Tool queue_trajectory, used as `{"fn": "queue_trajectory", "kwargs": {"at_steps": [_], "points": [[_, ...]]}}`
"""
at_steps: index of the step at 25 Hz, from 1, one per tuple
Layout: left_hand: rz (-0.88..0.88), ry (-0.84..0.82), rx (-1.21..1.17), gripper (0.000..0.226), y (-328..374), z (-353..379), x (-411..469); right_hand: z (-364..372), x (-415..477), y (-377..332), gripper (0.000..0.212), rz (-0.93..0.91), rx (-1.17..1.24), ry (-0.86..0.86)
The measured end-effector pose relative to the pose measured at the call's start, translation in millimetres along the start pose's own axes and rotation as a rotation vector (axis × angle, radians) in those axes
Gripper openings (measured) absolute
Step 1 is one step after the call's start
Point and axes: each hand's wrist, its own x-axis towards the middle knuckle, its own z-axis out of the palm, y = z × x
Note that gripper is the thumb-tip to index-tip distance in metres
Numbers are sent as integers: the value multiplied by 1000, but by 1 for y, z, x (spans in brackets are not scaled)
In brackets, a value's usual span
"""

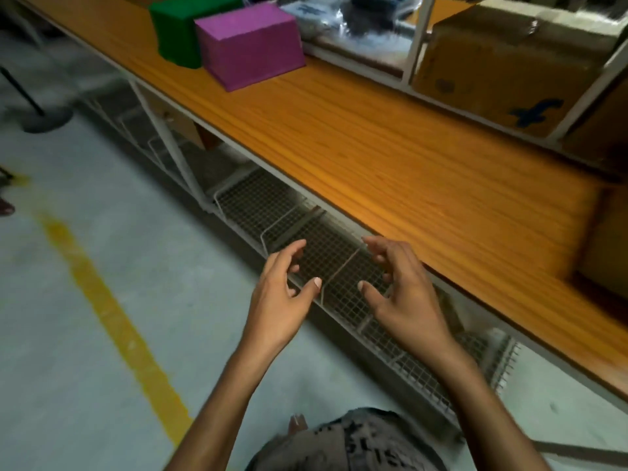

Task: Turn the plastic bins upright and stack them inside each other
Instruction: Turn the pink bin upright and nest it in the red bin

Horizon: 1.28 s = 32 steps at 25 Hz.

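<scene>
Wooden workbench (390,158); grey floor (85,300); yellow line (112,321)

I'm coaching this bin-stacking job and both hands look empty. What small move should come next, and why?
Probably reach up and forward to the magenta bin. The left hand and right hand hover empty over the wire baskets, below the table. That bin sits closed side up, nearer than the green bin behind it.
</scene>
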Motion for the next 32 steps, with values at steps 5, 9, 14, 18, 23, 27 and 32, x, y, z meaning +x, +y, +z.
{"fn": "queue_trajectory", "kwargs": {"at_steps": [5,9,14,18,23,27,32], "points": [[22,119,97,59,-29,-76,45,71,66,-45,64,-97,-39,-93],[8,164,11,59,-45,-117,99,116,131,-60,62,-89,-7,-102],[12,207,-28,55,-65,-166,204,170,240,-65,62,-56,90,-78],[-18,198,-53,50,-68,-207,301,196,347,-77,61,-43,145,-50],[3,168,-110,49,-65,-250,419,225,466,-100,60,-46,104,-13],[38,72,-94,54,-84,-276,512,259,538,-103,57,-9,85,34],[99,-109,-40,52,-126,-300,640,329,624,-88,50,76,-24,120]]}}
